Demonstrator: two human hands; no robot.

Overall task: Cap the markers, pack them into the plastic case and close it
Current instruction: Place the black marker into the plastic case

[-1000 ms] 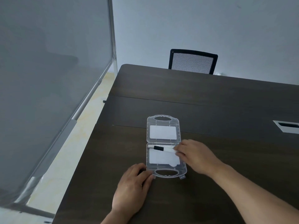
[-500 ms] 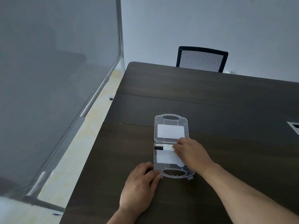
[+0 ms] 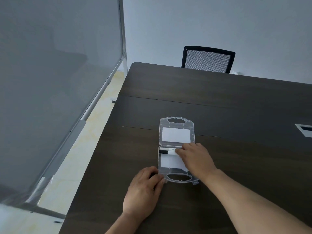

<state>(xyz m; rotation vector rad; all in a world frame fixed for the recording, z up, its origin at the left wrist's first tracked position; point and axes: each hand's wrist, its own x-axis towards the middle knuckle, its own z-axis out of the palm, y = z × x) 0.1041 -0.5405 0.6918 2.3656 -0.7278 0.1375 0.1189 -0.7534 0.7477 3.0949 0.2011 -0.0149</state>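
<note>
A clear plastic case (image 3: 176, 123) lies open on the dark table, lid half away from me, base half near me. A white marker with a black cap (image 3: 164, 151) lies across the base just below the hinge. My right hand (image 3: 195, 159) rests over the right part of the base, its fingertips on the marker's white barrel. At the case's near left corner, my left hand (image 3: 143, 191) lies on the table with fingertips pressed against the corner. Anything under my right hand is hidden.
The dark wooden table (image 3: 219, 98) stretches far and right, with a cable slot (image 3: 305, 130) at the right edge. A black mesh chair (image 3: 207, 59) stands at the far side. A large whiteboard on a stand (image 3: 59, 81) runs along the left, beyond the table's left edge.
My right hand's fingers have shifted slightly up toward the hinge along the marker. My left hand stays at the case corner. The view has swung a little left.
</note>
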